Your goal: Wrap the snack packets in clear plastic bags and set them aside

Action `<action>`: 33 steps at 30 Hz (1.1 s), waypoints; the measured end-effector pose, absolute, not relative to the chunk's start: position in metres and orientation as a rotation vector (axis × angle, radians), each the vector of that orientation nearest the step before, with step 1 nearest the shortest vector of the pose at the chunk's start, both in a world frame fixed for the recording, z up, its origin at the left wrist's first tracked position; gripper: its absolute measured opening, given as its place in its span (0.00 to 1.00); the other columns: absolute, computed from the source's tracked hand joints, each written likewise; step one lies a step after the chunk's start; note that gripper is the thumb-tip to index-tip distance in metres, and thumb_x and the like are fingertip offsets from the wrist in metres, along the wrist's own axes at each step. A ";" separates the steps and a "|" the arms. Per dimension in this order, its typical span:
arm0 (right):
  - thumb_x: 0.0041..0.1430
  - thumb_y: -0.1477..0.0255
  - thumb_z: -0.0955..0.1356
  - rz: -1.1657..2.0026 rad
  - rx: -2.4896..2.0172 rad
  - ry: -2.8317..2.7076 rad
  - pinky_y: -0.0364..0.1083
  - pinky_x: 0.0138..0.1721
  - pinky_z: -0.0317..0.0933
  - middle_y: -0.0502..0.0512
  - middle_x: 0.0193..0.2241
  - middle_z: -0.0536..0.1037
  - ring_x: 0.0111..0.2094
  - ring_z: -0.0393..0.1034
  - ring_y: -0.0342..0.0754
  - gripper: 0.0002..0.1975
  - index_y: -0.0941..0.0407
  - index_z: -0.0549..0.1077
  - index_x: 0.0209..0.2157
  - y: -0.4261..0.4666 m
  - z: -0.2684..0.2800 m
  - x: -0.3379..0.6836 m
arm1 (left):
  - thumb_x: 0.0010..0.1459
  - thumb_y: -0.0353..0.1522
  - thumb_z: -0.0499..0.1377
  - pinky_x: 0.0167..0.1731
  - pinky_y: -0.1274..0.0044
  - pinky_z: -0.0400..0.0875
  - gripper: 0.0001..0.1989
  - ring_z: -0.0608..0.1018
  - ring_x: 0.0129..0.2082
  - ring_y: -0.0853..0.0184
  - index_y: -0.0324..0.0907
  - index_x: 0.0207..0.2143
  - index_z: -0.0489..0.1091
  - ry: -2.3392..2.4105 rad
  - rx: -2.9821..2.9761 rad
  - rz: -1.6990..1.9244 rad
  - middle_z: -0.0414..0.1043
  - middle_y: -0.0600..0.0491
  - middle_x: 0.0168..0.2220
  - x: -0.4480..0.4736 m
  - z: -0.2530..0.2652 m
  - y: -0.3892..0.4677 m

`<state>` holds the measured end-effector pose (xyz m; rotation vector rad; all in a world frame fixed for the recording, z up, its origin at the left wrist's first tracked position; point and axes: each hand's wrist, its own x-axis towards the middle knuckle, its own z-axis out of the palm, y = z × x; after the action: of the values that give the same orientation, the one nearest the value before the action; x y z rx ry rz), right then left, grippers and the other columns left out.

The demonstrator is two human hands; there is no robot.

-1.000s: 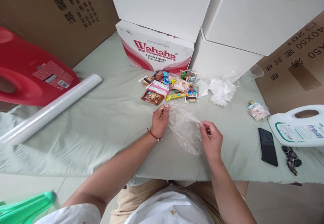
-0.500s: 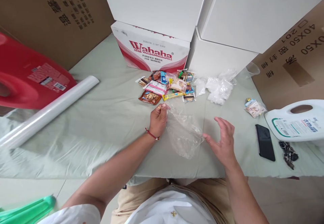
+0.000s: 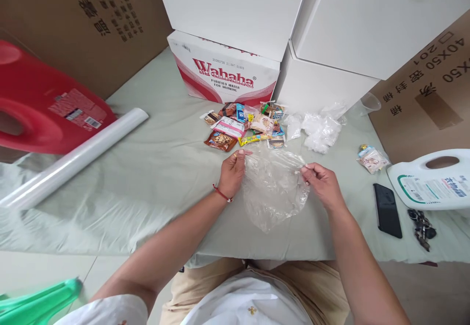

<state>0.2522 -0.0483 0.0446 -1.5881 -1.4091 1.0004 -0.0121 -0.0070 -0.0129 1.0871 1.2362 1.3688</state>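
A clear plastic bag (image 3: pixel 273 193) hangs spread between my two hands, above the cloth-covered table. My left hand (image 3: pixel 233 171) pinches its upper left edge between thumb and fingers. The upper right edge is gripped by my right hand (image 3: pixel 323 183), fingers closed. Just beyond the bag lies a pile of wrapped snacks (image 3: pixel 229 127), among them a brown cookie packet (image 3: pixel 220 141) and a yellow stick packet (image 3: pixel 253 139). Right of the pile sits a heap of crumpled clear plastic bags (image 3: pixel 321 131).
Behind the snacks stands a Wahaha water carton (image 3: pixel 223 73) under white boxes. On the left are a red jug (image 3: pixel 47 104) and a plastic film roll (image 3: pixel 77 156). To the right lie a phone (image 3: pixel 387 211), keys (image 3: pixel 422 228), a white detergent bottle (image 3: pixel 433 178) and small snack packets (image 3: pixel 372 158).
My right hand has closed on the bag's right edge and moved up slightly. The bag is now stretched wider between both hands. My left hand keeps its hold.
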 end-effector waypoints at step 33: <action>0.74 0.59 0.61 0.538 -1.144 -2.653 0.61 0.74 0.43 0.57 0.71 0.61 0.73 0.48 0.55 0.29 0.57 0.60 0.70 -0.162 0.013 0.143 | 0.68 0.36 0.54 0.65 0.55 0.58 0.14 0.71 0.61 0.52 0.45 0.50 0.76 1.517 2.409 1.091 0.75 0.43 0.53 -0.021 0.009 -0.020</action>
<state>0.1433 -0.1625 0.0135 -1.1435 -2.6535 0.5379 -0.0211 -0.0199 0.0090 2.4090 1.5172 1.0907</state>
